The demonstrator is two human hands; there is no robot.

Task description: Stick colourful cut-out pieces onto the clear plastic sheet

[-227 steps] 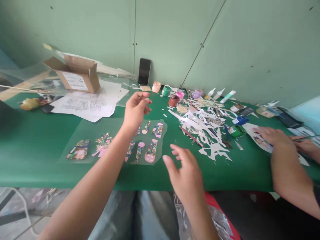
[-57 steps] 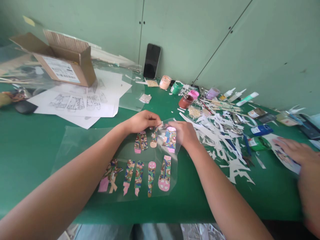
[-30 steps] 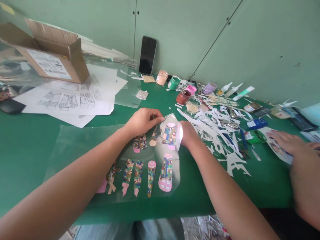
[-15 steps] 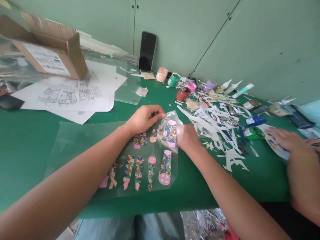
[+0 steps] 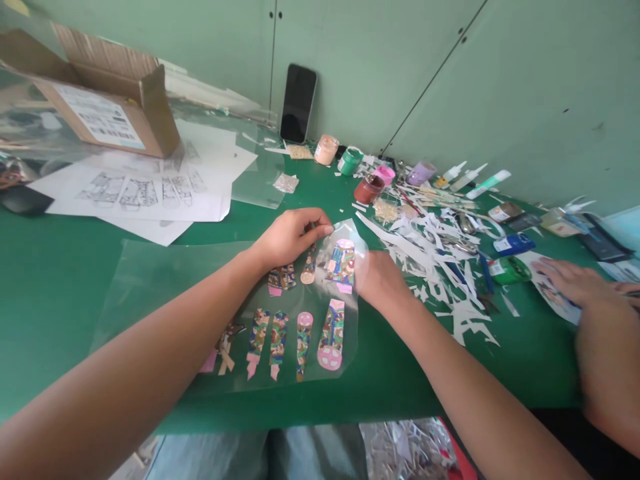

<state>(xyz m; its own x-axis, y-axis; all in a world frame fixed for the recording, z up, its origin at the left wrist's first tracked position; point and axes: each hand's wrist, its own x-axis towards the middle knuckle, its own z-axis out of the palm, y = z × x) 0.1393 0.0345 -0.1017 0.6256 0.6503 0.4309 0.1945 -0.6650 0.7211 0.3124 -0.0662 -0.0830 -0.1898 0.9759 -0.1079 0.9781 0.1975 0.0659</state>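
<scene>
Some clear film [image 5: 160,280] is pinched by the left hand [image 5: 293,237]; the right hand [image 5: 384,283] is behind it, grip hidden. Leftward beyond both, a barcode label [image 5: 103,119] is unreadable.

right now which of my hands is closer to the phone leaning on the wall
Left. The left hand is almost straight below the phone in view; the right hand is farther off, lower and to the right, at the right edge of the clear sheet.
</scene>
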